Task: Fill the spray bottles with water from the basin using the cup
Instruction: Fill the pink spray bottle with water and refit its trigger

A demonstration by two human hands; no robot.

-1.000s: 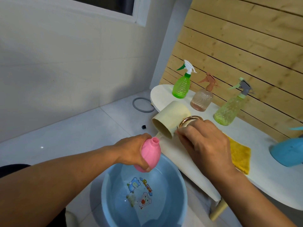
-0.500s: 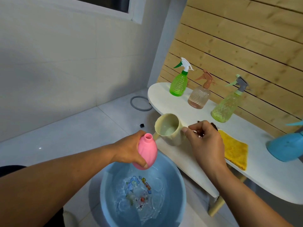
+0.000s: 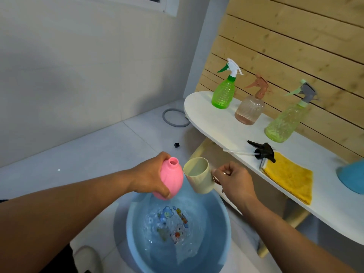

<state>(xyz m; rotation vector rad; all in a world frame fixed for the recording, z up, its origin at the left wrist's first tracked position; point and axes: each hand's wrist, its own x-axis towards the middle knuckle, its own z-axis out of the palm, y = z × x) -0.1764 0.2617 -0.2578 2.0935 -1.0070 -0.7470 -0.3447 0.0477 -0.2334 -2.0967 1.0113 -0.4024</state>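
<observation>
currently the left hand is wrapped around a pink bottle, capless, neck tilted up and to the right, held over the near-left rim of the basin. the right hand is closed on the handle of a cream cup, which is tipped with its mouth toward the bottle neck. cup rim and bottle shoulder sit just beside each other; contact cannot be confirmed. the cup's interior is shadowed, so its water level is hard to judge.

the basin is blue, stands on the floor below both hands, and holds rippling water over a cartoon print.

right of the hands, a white table carries, far to near: a green bottle, a brownish bottle and a yellow-green bottle, all upright with spray heads fitted. a black spray head lies on its side, touching the far edge of a yellow cloth. a blue object is cut off at the right edge.
</observation>
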